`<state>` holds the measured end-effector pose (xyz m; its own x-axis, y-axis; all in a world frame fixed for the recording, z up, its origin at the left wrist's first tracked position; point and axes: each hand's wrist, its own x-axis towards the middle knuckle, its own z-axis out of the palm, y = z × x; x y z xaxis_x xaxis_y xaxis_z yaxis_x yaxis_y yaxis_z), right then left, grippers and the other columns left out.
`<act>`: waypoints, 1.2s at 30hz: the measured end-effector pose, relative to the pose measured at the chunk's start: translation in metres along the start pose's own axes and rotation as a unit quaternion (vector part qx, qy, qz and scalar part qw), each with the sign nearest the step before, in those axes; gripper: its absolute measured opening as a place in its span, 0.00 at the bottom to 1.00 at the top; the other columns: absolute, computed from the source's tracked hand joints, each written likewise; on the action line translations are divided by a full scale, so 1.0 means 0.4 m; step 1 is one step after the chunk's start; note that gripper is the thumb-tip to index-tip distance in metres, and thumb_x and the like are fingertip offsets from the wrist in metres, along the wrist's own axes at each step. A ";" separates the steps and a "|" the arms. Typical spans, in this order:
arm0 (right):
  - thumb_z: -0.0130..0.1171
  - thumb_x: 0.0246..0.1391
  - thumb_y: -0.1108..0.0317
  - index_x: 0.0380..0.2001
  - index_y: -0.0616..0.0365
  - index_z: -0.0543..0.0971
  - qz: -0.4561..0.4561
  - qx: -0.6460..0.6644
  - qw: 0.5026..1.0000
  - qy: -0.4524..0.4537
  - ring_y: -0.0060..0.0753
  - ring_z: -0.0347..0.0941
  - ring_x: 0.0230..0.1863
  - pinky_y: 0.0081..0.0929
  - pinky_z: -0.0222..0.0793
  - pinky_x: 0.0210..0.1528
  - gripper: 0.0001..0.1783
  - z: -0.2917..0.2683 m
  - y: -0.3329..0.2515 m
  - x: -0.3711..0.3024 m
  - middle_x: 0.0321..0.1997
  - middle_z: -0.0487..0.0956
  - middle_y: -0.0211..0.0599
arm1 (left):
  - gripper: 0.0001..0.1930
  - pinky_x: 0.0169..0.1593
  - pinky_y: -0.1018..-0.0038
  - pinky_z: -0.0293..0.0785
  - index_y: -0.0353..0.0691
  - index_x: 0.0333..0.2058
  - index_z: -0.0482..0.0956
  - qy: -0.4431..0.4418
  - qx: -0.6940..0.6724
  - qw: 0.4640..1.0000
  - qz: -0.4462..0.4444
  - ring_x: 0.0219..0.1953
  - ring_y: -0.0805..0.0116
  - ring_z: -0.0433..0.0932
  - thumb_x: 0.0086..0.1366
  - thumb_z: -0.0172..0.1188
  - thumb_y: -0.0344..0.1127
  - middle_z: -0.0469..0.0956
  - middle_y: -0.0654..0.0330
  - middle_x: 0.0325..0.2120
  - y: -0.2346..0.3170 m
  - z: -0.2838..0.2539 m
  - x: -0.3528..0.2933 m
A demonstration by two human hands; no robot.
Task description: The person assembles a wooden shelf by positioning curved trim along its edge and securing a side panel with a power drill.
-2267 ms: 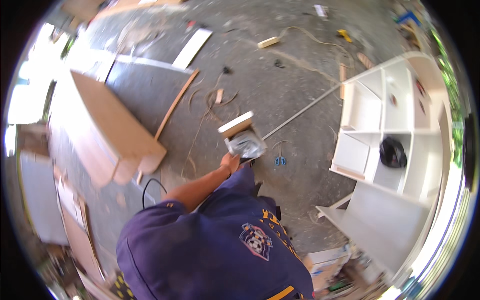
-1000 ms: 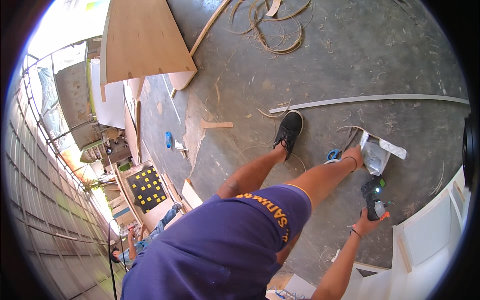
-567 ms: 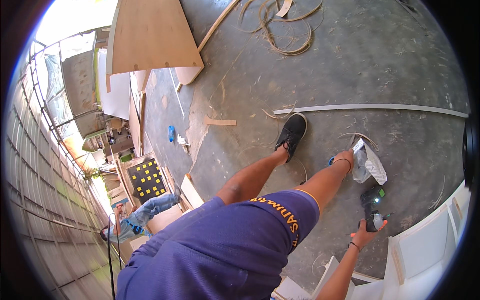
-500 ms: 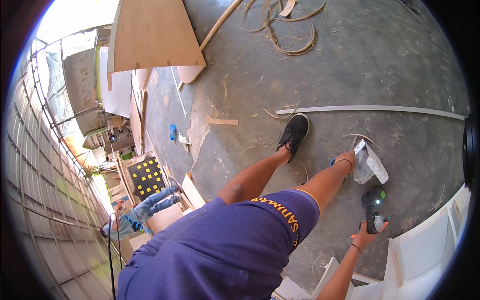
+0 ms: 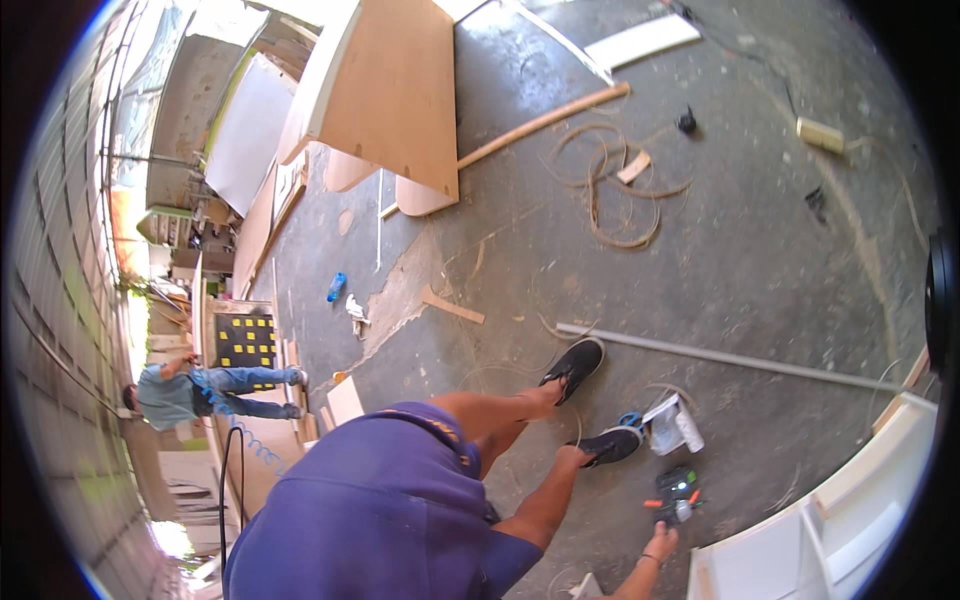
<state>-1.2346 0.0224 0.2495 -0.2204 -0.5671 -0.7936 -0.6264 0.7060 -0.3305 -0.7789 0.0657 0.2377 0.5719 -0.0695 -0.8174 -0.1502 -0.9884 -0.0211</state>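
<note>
My right hand [image 5: 660, 541] is low on the right, just behind a dark cordless drill [image 5: 679, 484] lying on the floor with its small light on. Its fingers look loosely stretched and hold nothing I can make out. Slim orange-ended pieces show on both sides of the drill. Past it lies a clear and white plastic bag [image 5: 672, 424]. A blue-handled tool [image 5: 630, 420], perhaps scissors, sits between the bag and my shoe [image 5: 612, 447]. My left hand does not show; my body and legs cover that side.
White cabinet frames [image 5: 820, 530] stand at the lower right. A long grey strip [image 5: 730, 358] crosses the floor. Coiled edging [image 5: 625, 200] lies ahead, near a large wooden panel piece [image 5: 395, 90]. Another person [image 5: 215, 390] stands at the left by a blue coiled hose [image 5: 255, 450].
My right hand has let go of the drill, now on the floor. My left hand has released the plastic bag and left the picture. The view has shifted and my body stands higher.
</note>
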 end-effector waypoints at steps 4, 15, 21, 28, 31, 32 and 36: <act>0.58 0.43 0.64 0.46 0.71 0.65 0.040 -0.032 0.999 -0.017 0.43 0.64 0.49 0.35 0.56 0.53 0.28 -0.029 -0.113 -0.147 0.48 0.68 0.50 | 0.28 0.53 0.65 0.61 0.41 0.49 0.68 -0.098 0.193 0.975 0.058 0.50 0.53 0.66 0.51 0.49 0.50 0.68 0.48 0.47 -0.226 -0.383 -0.201; 0.60 0.40 0.60 0.36 0.57 0.72 -0.004 -0.016 0.993 -0.118 0.33 0.68 0.27 0.35 0.65 0.20 0.19 0.013 -0.458 -0.560 0.31 0.72 0.34 | 0.22 0.52 0.66 0.62 0.38 0.40 0.75 -0.016 -0.022 0.996 -0.080 0.47 0.52 0.69 0.54 0.45 0.48 0.72 0.49 0.42 -0.531 -0.560 -0.644; 0.61 0.40 0.63 0.26 0.59 0.72 -0.016 0.002 0.994 -0.109 0.26 0.64 0.13 0.26 0.56 0.08 0.13 -0.049 -0.683 -0.615 0.16 0.68 0.32 | 0.24 0.52 0.67 0.62 0.35 0.39 0.75 -0.036 -0.136 0.985 0.098 0.48 0.53 0.69 0.54 0.47 0.50 0.71 0.46 0.42 -0.452 -0.672 -0.620; 0.55 0.44 0.64 0.18 0.51 0.68 -0.068 -0.005 0.992 -0.106 0.21 0.58 0.13 0.21 0.53 0.10 0.08 -0.034 -0.945 -0.666 0.15 0.63 0.25 | 0.19 0.38 0.72 0.69 0.37 0.38 0.75 -0.056 -0.412 0.907 0.065 0.34 0.64 0.75 0.55 0.52 0.46 0.76 0.55 0.33 -0.541 -0.725 -0.427; 0.56 0.45 0.59 0.36 0.53 0.72 -0.088 -0.010 0.994 -0.066 0.23 0.65 0.24 0.26 0.63 0.21 0.15 0.022 -1.030 -0.704 0.26 0.71 0.28 | 0.18 0.29 0.74 0.67 0.39 0.39 0.74 -0.090 -0.495 0.864 0.009 0.28 0.71 0.73 0.56 0.51 0.46 0.75 0.61 0.29 -0.511 -0.868 -0.473; 0.56 0.45 0.59 0.36 0.53 0.72 -0.084 -0.007 0.994 -0.064 0.23 0.65 0.24 0.26 0.63 0.21 0.15 0.047 -1.049 -0.707 0.26 0.71 0.28 | 0.18 0.27 0.75 0.66 0.40 0.39 0.73 -0.069 -0.515 0.854 0.001 0.28 0.72 0.73 0.57 0.51 0.46 0.75 0.62 0.30 -0.511 -0.904 -0.472; 0.57 0.44 0.57 0.41 0.55 0.71 -0.109 -0.093 0.982 -0.123 0.27 0.70 0.30 0.30 0.67 0.26 0.21 0.133 -1.136 -0.750 0.33 0.74 0.32 | 0.17 0.26 0.74 0.65 0.42 0.41 0.71 -0.031 -0.560 0.828 -0.024 0.28 0.72 0.73 0.57 0.51 0.46 0.74 0.64 0.31 -0.496 -1.034 -0.461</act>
<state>-0.8442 -0.1056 0.6108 0.1072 -0.5607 -0.8211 -0.7688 0.4769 -0.4260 -0.5209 0.2189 0.6308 0.5084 -0.0533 -0.8595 0.7325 -0.4981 0.4641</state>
